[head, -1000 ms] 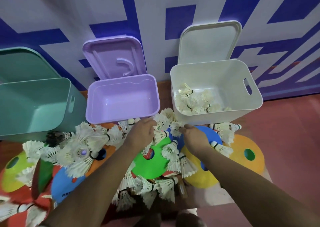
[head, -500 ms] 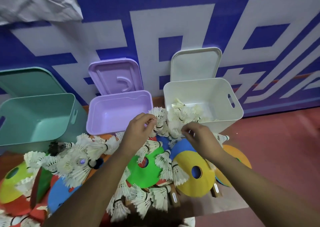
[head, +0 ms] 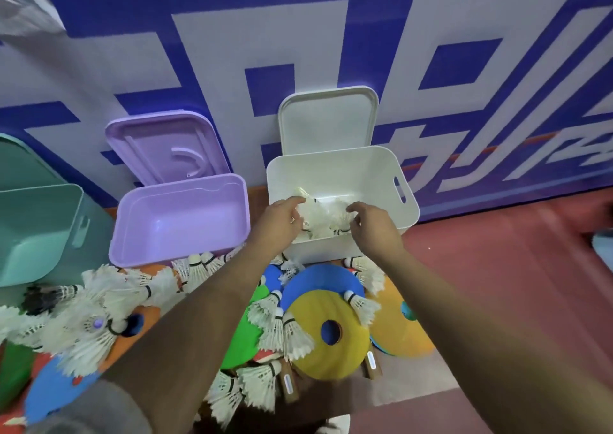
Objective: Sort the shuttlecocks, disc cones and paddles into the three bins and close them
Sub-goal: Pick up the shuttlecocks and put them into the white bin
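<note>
Both hands are over the front of the open white bin (head: 408, 181). My left hand (head: 277, 223) and my right hand (head: 373, 226) each curl around a blurred bunch of white shuttlecocks (head: 323, 216) just above the bin's inside. More shuttlecocks (head: 99, 317) lie heaped on the floor in front of the bins. Among them are disc cones: a yellow one (head: 331, 330), a blue one (head: 318, 277), a green one (head: 242, 337) and an orange one (head: 401, 327). Paddle handles (head: 287, 385) stick out from under the cones.
An open purple bin (head: 179, 221) stands left of the white one, its lid (head: 166, 145) leaning on the blue-and-white wall. A teal bin (head: 39, 228) is at the far left. The white lid (head: 328, 118) also leans back. Red floor stretches to the right.
Both hands rose from the pile with shuttlecocks and moved forward over the white bin. The camera tilted up, showing more wall.
</note>
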Demonstrator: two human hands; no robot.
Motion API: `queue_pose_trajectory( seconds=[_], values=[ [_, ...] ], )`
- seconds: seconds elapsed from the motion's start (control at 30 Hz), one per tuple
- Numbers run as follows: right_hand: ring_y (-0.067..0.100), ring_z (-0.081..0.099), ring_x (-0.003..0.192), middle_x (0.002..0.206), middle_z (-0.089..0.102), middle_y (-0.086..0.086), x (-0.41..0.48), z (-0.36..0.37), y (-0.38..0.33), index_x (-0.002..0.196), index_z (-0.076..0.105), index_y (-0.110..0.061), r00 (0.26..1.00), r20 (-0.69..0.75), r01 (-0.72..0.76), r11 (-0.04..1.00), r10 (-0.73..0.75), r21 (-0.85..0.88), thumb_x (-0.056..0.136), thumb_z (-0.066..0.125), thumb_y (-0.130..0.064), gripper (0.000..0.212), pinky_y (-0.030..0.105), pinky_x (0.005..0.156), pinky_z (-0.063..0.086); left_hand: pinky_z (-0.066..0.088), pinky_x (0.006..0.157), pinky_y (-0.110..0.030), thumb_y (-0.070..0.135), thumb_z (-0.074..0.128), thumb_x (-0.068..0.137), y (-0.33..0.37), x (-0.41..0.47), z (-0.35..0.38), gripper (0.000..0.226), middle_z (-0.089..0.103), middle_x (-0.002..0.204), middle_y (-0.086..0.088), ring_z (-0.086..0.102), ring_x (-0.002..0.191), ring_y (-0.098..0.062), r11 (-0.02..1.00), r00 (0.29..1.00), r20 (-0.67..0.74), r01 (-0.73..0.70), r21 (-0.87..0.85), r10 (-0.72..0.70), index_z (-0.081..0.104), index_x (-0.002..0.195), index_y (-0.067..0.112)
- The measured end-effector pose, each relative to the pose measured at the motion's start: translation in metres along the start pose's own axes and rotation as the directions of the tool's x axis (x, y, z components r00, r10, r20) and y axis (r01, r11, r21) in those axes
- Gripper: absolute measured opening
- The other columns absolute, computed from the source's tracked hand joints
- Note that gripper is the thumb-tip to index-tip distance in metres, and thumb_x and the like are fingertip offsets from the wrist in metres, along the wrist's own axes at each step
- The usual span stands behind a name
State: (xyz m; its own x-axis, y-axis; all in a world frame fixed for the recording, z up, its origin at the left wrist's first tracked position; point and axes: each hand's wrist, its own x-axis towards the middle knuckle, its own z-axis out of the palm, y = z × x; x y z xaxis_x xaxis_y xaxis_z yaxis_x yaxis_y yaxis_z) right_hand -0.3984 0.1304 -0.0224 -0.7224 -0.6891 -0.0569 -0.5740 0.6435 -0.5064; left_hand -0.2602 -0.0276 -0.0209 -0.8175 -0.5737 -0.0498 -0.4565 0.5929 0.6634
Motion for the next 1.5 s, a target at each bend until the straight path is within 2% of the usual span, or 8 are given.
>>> queue_pose_trajectory(
  seconds=[0.33,0.47,0.63,0.77,0.9,1.03,1.3,1.5],
  values=[
    [0.018,0.061,0.085,0.101,0.063,0.002,-0.070,0.028,-0.012,0.113,0.063,-0.014,0.972,0.178,0.121,0.975,-0.154,0.187,0.090,0.055,-0.021,0.025,0.032,0.075,0.049,0.046,0.080,-0.026,0.015,0.054,0.092,-0.038,-0.089,-0.031,0.017,0.060,0.100,0.002,0.056,0.085,-0.009,0.992,0.986,-0.118,0.122,0.007,-0.120,0.066,0.105,0.016],
    [0.021,0.060,0.096,0.115,0.058,0.005,-0.107,0.060,-0.030,0.122,0.057,-0.014,0.914,0.372,0.125,0.985,-0.162,0.121,0.091,0.057,-0.031,0.035,0.033,0.081,0.048,0.046,0.078,-0.023,0.018,0.059,0.092,-0.061,-0.129,-0.036,0.012,0.057,0.098,0.002,0.054,0.084,-0.007,0.978,0.975,-0.089,0.206,0.021,-0.203,0.066,0.101,0.017],
    [0.028,0.055,0.103,0.113,0.051,0.008,-0.147,0.102,-0.042,0.122,0.052,-0.016,0.865,0.493,0.108,0.994,-0.094,0.001,0.087,0.057,-0.045,0.046,0.037,0.081,0.048,0.047,0.090,-0.040,0.037,0.063,0.088,-0.088,-0.157,-0.023,0.029,0.057,0.104,-0.001,0.055,0.099,-0.018,0.985,0.992,0.034,0.119,0.128,-0.125,0.065,0.109,0.017],
    [0.030,0.047,0.113,0.113,0.051,0.010,-0.169,0.127,-0.038,0.122,0.049,-0.013,0.893,0.450,0.066,0.990,-0.004,-0.123,0.082,0.059,-0.059,0.062,0.038,0.088,0.044,0.030,0.101,-0.038,0.065,0.046,0.085,-0.089,-0.164,-0.004,0.059,0.054,0.122,0.002,0.047,0.118,-0.019,0.925,0.984,0.170,-0.017,0.381,-0.052,0.052,0.132,0.030],
    [0.032,0.042,0.118,0.125,0.046,0.010,-0.181,0.141,-0.043,0.132,0.041,-0.014,0.923,0.375,0.014,0.967,0.085,-0.254,0.084,0.055,-0.067,0.073,0.040,0.096,0.041,0.024,0.098,-0.038,0.060,0.049,0.087,-0.092,-0.162,0.011,0.056,0.054,0.120,0.001,0.045,0.117,-0.022,0.851,0.970,0.242,-0.151,0.504,0.028,0.043,0.138,0.037],
    [0.032,0.042,0.117,0.124,0.044,0.010,-0.183,0.147,-0.048,0.131,0.038,-0.012,0.913,0.382,-0.073,0.980,0.141,-0.187,0.086,0.060,-0.057,0.067,0.041,0.091,0.044,0.027,0.095,-0.039,0.051,0.043,0.093,-0.092,-0.155,0.016,0.044,0.060,0.113,-0.001,0.048,0.111,-0.024,0.799,0.964,0.252,-0.214,0.561,0.081,0.047,0.134,0.036],
    [0.028,0.054,0.105,0.115,0.054,0.010,-0.177,0.112,-0.052,0.130,0.047,-0.011,0.960,0.224,-0.195,0.977,0.171,0.088,0.079,0.070,-0.039,0.063,0.038,0.083,0.047,0.043,0.079,-0.035,0.032,0.045,0.096,-0.095,-0.142,0.001,0.025,0.067,0.091,0.002,0.058,0.090,-0.022,0.890,0.976,0.126,-0.216,0.401,0.180,0.067,0.101,0.022],
    [0.012,0.055,0.090,0.115,0.052,0.001,-0.159,0.040,-0.074,0.128,0.049,-0.016,0.985,0.117,-0.158,0.942,0.128,0.295,0.082,0.073,-0.036,0.056,0.019,0.069,0.043,0.054,0.071,-0.034,0.033,0.053,0.094,-0.061,-0.125,-0.051,0.022,0.071,0.092,0.001,0.065,0.077,-0.018,0.994,0.995,-0.064,-0.077,0.080,0.082,0.070,0.104,0.022]
  ],
)
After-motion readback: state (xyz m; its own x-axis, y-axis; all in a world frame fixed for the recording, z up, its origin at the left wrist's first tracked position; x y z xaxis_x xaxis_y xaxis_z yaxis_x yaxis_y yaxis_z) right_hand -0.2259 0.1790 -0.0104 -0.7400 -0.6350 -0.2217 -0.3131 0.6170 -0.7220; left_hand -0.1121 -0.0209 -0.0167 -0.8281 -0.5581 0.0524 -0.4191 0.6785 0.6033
